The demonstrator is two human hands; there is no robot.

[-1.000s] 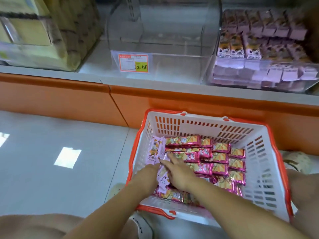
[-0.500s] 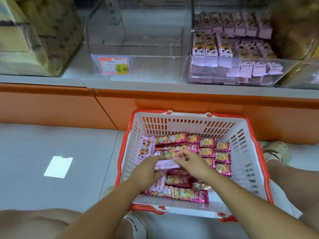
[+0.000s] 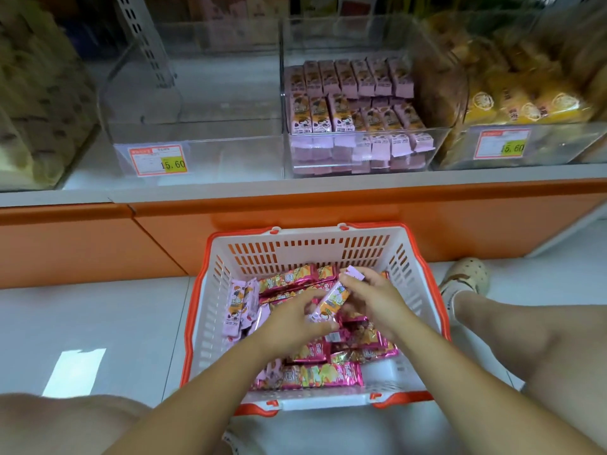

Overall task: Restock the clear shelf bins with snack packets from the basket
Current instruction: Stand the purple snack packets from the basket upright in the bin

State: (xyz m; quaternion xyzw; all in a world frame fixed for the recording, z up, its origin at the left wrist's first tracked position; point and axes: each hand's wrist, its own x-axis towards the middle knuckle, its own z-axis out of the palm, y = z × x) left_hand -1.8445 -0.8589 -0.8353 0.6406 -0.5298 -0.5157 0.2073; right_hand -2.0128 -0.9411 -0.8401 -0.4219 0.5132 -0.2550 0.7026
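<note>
**One packet in hand, most of the basket left to shelve**

You hold a pale pink packet (image 3: 331, 298) over the middle of the basket (image 3: 315, 239), tilted with its far end raised. Your right hand (image 3: 374, 305) pinches its upper part between thumb and fingers. Your left hand (image 3: 292, 321) curls round its lower end, though blur there hides exactly how those fingers lie. The packet is lifted off the pile but has not reached the shelf.

As I judge it, you are early to midway. Beneath your hands the basket holds a loose layer of magenta packets (image 3: 315, 376), and a few more pale pink ones (image 3: 238, 303) stand against its left wall. On the shelf beyond, the middle bin (image 3: 354, 121) is stocked in rows with packets that look like the one you hold, and it seems to have room on top. The clear bin (image 3: 197, 103) to its left holds nothing, which probably makes it the place for the magenta packets. That would leave the larger part of the job undone.

A price tag (image 3: 157, 160) is fixed to the empty bin's front wall. Further right, another bin (image 3: 525, 93) is full of yellow packs. At far left, a bin of pale wrapped goods (image 3: 33, 110) is too blurred to name.

Between basket and bins runs the orange shelf base (image 3: 295, 208), so each packet must go up and over the bin's front wall. Your foot (image 3: 466, 277) sits just right of the basket, apart from it. Nothing else lies in the path that I can see.
</note>
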